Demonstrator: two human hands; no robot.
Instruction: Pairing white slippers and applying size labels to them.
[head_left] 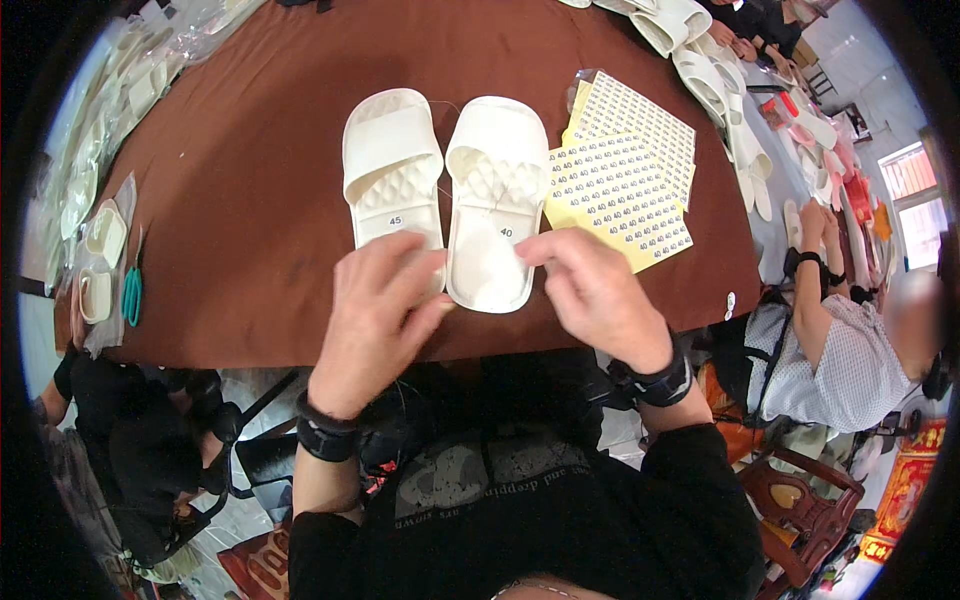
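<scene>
Numbers (pixel 396 221) mark white slippers (pixel 391 145) and sticker sheets (pixel 620 195); shirt lettering (pixel 530 480) seems faint.

brown-clothed table (pixel 240 250) | left white slipper (pixel 392 160) beside right white slipper (pixel 496 190) | yellow-backed label sheets (pixel 622 190) | teal scissors (pixel 132 292)

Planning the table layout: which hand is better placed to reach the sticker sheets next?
Probably the right hand: it is beside the sticker sheets, while the left hand is at the left slipper, farther off.

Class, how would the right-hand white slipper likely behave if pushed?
The slipper would probably slide, not tip, since its broad sole lies flat. Its smooth, moulded look suggests it's light and bendy. The brown cloth beneath may drag.
</scene>
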